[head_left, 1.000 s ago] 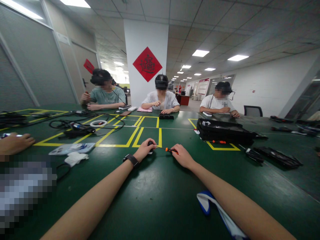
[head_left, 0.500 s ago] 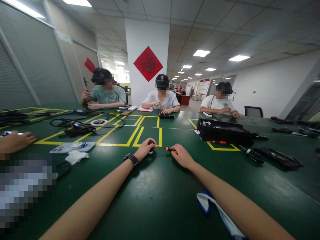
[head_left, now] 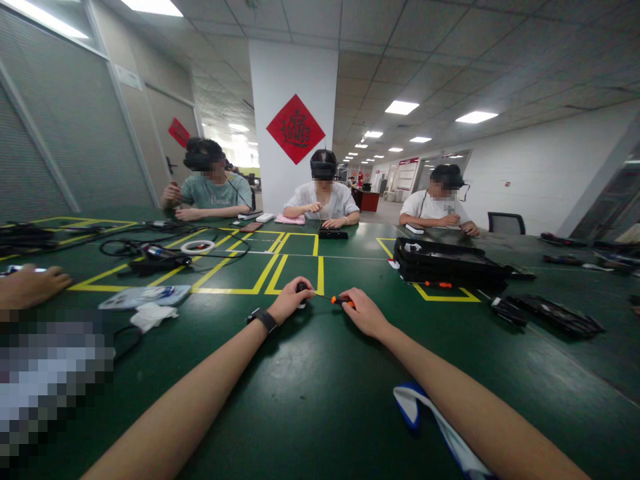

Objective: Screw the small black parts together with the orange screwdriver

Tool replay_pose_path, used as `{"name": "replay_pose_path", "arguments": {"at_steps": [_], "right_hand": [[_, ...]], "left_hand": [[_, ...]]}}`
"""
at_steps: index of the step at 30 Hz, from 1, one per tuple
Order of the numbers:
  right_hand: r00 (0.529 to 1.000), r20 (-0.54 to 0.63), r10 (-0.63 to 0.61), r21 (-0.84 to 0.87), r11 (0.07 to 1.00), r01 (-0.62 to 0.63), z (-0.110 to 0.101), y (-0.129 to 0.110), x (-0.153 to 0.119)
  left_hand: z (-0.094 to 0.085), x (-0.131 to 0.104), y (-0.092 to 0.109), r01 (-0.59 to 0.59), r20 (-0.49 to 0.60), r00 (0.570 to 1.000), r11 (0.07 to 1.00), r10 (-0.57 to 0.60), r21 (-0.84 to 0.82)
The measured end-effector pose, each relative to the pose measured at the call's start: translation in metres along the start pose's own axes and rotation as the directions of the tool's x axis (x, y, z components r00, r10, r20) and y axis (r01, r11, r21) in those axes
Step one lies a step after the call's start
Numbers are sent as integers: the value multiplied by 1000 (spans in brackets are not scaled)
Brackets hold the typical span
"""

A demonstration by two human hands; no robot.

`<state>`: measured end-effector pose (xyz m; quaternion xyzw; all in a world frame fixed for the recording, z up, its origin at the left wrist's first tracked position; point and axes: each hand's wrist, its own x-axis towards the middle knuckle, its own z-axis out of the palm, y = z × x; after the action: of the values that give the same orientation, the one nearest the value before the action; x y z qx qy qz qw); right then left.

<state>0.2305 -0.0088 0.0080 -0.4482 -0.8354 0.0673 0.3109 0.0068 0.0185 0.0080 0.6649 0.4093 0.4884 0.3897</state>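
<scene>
Counter is dk green w/ yellow lines in rectangles; screwdriver has an orange-&-blk handle, small piece near its tip looks dk, wristwatch blk. Trays are blk — w/ an orange tool beside — tape roll & tissue white, folded cloth pink, fabric strip white w/ blue edging. Beyond, red diamond sign w/ blk characters, white pillar, one teal T-shirt.
</scene>
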Motion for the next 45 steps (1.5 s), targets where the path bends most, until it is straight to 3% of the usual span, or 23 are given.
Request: {"name": "replay_pose_path", "arguments": {"at_steps": [28,35,45], "right_hand": [[999,-6,-31,29,999,31,3,7,3],[1000,-1,14,47,999,-14,3,6,3],[999,7,-44,34,998,44,2,6,2]], "left_hand": [[-1,1,-4,27,-4,1000,999,-27,-22],[-1,2,-5,5,-19,1000,1000,-5,-21],[-1,1,-4,26,-14,1000,999,-27,-43]]}}
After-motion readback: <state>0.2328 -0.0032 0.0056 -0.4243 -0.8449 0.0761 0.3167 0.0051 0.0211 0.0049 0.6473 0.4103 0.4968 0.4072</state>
